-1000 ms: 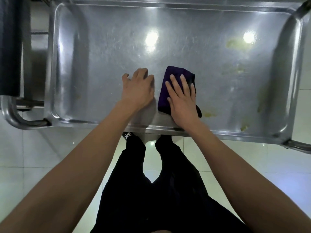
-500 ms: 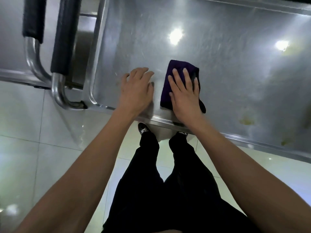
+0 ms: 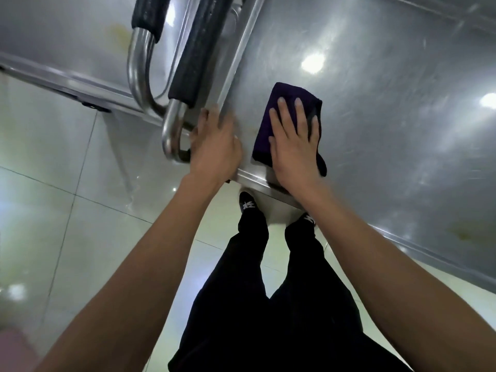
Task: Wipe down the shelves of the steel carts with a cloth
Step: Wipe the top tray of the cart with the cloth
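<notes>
Steel shelf (image 3: 375,130) bears folded purple cloth (image 3: 271,124) under flat right hand (image 3: 292,149); left hand (image 3: 214,149) spread.

— Where's the cloth (image 3: 271,122)?

— On the steel cart's top shelf (image 3: 375,103), in the shelf's near left corner, just inside the raised rim.

— What does it look like?

— Dark purple, folded into a thick rectangle, lying flat, one loose corner trailing toward the near rim.

— And the shelf itself?

— Brushed steel, glossy with light glare, yellowish stains farther right along the near edge.
</notes>
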Motion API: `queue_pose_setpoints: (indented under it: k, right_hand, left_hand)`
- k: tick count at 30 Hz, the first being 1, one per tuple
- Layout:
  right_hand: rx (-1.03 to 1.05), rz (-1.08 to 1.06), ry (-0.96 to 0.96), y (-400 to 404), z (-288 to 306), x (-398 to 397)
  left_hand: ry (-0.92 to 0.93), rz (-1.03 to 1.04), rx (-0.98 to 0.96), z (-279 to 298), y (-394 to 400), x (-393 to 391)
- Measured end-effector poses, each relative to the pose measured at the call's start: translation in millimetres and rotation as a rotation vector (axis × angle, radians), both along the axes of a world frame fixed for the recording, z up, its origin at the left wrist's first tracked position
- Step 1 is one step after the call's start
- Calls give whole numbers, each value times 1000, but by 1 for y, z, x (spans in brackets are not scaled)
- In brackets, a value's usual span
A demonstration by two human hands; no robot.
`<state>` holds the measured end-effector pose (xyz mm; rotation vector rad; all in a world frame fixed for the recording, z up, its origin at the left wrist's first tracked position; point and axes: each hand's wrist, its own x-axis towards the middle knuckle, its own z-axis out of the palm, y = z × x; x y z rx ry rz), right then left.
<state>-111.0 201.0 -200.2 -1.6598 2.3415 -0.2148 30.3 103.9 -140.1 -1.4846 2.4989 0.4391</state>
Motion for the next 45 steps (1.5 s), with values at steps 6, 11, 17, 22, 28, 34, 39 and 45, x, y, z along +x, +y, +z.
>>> queue_pose_setpoints:
  k: [6, 11, 17, 22, 28, 34, 39, 45]
  right_hand:
    - [2, 92, -51, -40, 6, 19]
    - [0, 175, -86, -66, 11, 28]
    - [-7, 212, -126, -54, 12, 28]
    - [-11, 239, -136, -15, 13, 28]
    - [1, 238, -94, 34, 13, 22]
    - [-10, 179, -58, 78, 10, -8]
    - [10, 124, -32, 123, 9, -39]
    - [28, 35, -23, 173, 10, -79]
  left_hand:
    - [100, 9, 45, -5, -9, 12]
    - [202, 56, 129, -7, -11, 17]
    - [254, 55, 176, -4, -10, 19]
    - [186, 41, 207, -5, -2, 22]
    - [-3, -39, 94, -3, 11, 6]
    - [33, -104, 66, 2, 43, -38]
    - [45, -166, 88, -2, 69, -75]
    - [57, -286, 74, -3, 99, -125]
